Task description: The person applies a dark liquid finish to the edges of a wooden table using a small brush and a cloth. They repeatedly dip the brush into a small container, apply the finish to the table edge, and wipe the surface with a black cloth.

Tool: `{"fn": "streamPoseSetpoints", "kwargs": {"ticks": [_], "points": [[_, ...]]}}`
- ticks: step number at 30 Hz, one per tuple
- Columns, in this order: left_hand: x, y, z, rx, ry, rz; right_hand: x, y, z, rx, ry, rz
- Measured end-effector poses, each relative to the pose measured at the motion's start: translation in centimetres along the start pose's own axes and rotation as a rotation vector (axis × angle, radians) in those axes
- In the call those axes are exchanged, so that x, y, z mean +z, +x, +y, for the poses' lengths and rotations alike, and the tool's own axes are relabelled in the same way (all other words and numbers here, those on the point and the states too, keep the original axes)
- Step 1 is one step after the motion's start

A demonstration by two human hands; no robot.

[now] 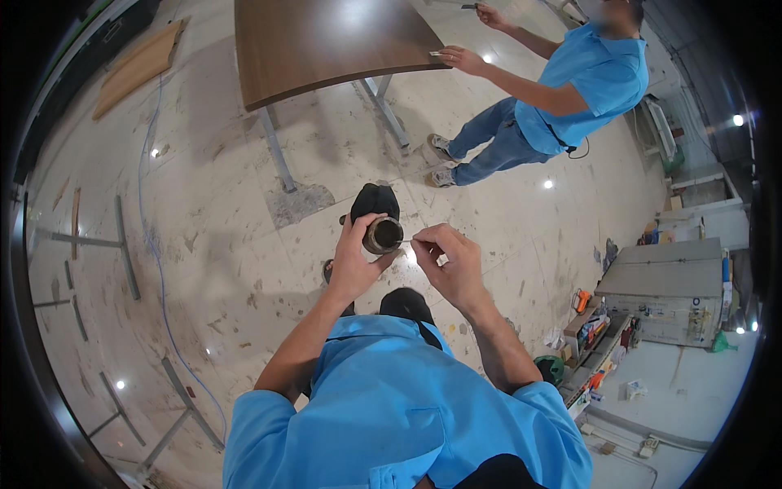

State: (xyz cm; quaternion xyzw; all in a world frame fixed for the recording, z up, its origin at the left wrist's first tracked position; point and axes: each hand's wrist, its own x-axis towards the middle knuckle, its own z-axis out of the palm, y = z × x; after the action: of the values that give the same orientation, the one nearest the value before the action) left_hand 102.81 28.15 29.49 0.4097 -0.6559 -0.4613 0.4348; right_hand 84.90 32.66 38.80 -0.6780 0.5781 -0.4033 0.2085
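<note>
My left hand grips a small dark roll of tape, held up in front of my chest. My right hand pinches the thin free end of the tape just right of the roll, fingers closed on it. Below the roll my dark shoe shows on the pale floor. Both forearms rise from my blue shirt at the bottom edge.
A brown wooden tabletop on metal legs stands ahead. A co-worker in a blue shirt and jeans touches its right edge. Metal frame parts lie on the floor at left, a wood board far left, a grey cabinet and tools at right.
</note>
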Motion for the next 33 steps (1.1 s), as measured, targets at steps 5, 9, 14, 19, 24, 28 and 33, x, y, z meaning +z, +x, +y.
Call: {"fn": "streamPoseSetpoints", "kwargs": {"ticks": [5, 9, 14, 19, 24, 28, 33], "points": [[1.1, 5.9, 0.2, 0.0, 0.023, -0.036, -2.0, 3.7, 2.8, 0.069, 0.003, -0.057], [2.2, 8.8, 0.5, -0.001, 0.082, -0.009, -3.1, 7.0, 5.7, 0.011, 0.003, -0.103], [3.3, 12.6, 0.7, -0.002, 0.119, 0.087, -4.4, 11.8, 8.2, -0.084, -0.053, -0.179], [4.2, 15.4, 0.2, 0.003, 0.151, 0.113, -5.3, 15.3, 9.9, -0.18, -0.204, -0.086], [4.5, 16.4, -0.4, -0.034, 0.144, 0.147, -5.4, 16.4, 11.1, -0.198, -0.267, -0.024], [4.2, 17.4, -0.7, -0.029, 0.082, 0.14, -5.2, 17.0, 11.4, -0.124, -0.208, -0.054], [3.7, 17.7, -0.9, -0.007, 0.074, 0.133, -4.8, 17.5, 11.2, -0.089, -0.174, -0.074]]}}
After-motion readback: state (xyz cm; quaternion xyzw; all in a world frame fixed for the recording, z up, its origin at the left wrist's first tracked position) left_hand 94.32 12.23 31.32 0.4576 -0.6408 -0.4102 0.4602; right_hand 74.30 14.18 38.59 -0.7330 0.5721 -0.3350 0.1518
